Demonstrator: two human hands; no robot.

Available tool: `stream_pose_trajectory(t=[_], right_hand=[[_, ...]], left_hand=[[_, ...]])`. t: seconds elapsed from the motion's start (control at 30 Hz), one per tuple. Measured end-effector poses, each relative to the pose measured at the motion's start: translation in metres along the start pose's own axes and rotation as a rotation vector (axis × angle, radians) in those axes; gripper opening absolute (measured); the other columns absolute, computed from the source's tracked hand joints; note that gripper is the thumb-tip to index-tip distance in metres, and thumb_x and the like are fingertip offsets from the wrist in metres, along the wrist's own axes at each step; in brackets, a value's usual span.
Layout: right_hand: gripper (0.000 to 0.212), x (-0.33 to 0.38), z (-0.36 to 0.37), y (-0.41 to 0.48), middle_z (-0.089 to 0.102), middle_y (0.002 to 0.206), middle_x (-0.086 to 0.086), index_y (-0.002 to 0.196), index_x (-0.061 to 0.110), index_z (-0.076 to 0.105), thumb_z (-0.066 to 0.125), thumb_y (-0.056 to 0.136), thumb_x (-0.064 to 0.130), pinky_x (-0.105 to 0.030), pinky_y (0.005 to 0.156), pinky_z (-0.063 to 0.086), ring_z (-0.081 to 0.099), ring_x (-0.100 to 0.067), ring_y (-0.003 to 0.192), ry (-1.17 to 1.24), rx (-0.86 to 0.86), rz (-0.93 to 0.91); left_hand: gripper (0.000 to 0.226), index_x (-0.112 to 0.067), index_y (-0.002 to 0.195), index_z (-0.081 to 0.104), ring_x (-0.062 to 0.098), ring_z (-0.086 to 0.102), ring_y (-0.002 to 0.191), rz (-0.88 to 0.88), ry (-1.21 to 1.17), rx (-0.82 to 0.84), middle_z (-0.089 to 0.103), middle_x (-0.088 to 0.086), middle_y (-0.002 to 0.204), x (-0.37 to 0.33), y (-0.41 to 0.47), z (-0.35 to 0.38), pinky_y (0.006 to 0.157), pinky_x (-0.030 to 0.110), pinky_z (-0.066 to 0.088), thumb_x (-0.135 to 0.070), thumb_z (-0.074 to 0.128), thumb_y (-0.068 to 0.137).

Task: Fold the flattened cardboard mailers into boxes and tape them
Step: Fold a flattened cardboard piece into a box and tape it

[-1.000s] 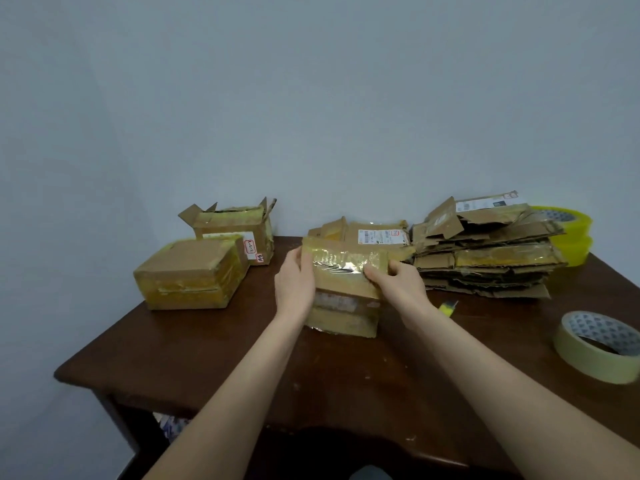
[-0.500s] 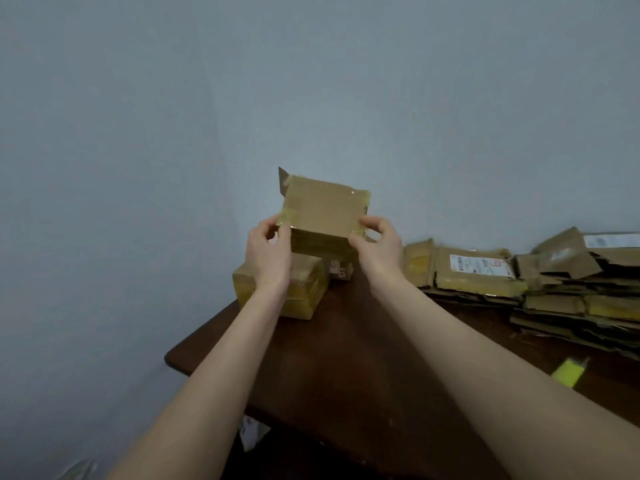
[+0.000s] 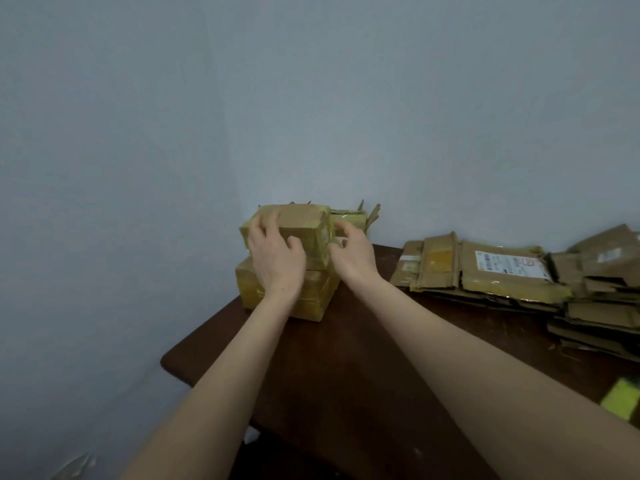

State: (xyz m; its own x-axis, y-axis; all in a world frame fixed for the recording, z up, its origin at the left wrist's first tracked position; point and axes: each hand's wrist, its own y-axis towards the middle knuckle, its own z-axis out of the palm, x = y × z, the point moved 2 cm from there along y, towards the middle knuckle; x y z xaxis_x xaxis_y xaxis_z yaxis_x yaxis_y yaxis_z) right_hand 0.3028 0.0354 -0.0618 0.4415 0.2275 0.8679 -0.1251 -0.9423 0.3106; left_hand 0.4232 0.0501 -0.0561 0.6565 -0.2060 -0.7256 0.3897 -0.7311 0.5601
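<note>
Atop lower box (image 3: 313, 296), folded box (image 3: 300, 220) set down, was mid-air; L hand (image 3: 275, 258) grip holds it, R hand (image 3: 351, 256) grip unclear.

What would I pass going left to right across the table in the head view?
Top box stacked on the lower box → open-flapped box behind them → pile of flattened mailers → yellow-green object, cut off at the right edge.

A single head-worn wide-angle view looks forward and slightly down from close over the worktop (image 3: 346, 358), facing its far left corner and the wall (image 3: 311, 98).
</note>
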Motion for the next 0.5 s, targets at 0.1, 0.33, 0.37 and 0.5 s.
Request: stream_pose_trajectory(t=[0.1,0.33,0.37,0.5], right_hand=[[0.040,-0.030,-0.038,0.002,0.049,0.137,-0.004,0.132,0.020,0.053,0.050,0.093,0.013,-0.035,0.101,0.042,0.050,-0.022,0.123,-0.135,-0.126,0.080],[0.045,-0.111,-0.172,-0.003,0.035,0.144,-0.008,0.137,0.019,0.047,0.051,0.092,0.016,-0.039,0.106,0.034,0.036,-0.029,0.132,-0.432,-0.349,0.351],[0.047,-0.122,-0.191,-0.003,0.034,0.145,-0.009,0.138,0.018,0.045,0.052,0.092,0.017,-0.040,0.106,0.035,0.037,-0.030,0.131,-0.470,-0.368,0.389],[0.049,-0.158,-0.233,-0.006,0.041,0.139,-0.011,0.138,0.022,0.043,0.050,0.090,0.018,-0.039,0.096,0.045,0.050,-0.032,0.118,-0.515,-0.306,0.536]], left_hand=[[0.036,-0.020,0.122,0.056,0.015,0.037,0.126,0.257,-0.045,0.022,0.043,0.001,0.133,-0.046,-0.025,0.029,0.092,0.016,0.026,-0.007,0.048,0.090],[0.056,-0.014,0.143,0.036,0.024,0.041,0.130,0.090,-0.012,0.662,0.037,0.008,0.145,-0.073,-0.074,0.163,0.105,0.038,0.037,-0.034,0.052,0.093],[0.062,-0.013,0.145,0.033,0.026,0.042,0.131,0.031,-0.024,0.704,0.036,0.010,0.147,-0.071,-0.075,0.178,0.105,0.040,0.038,-0.038,0.054,0.092],[0.072,-0.010,0.146,0.030,0.030,0.045,0.128,-0.187,-0.047,0.811,0.043,0.012,0.144,-0.068,-0.066,0.222,0.104,0.039,0.040,-0.048,0.055,0.090]])
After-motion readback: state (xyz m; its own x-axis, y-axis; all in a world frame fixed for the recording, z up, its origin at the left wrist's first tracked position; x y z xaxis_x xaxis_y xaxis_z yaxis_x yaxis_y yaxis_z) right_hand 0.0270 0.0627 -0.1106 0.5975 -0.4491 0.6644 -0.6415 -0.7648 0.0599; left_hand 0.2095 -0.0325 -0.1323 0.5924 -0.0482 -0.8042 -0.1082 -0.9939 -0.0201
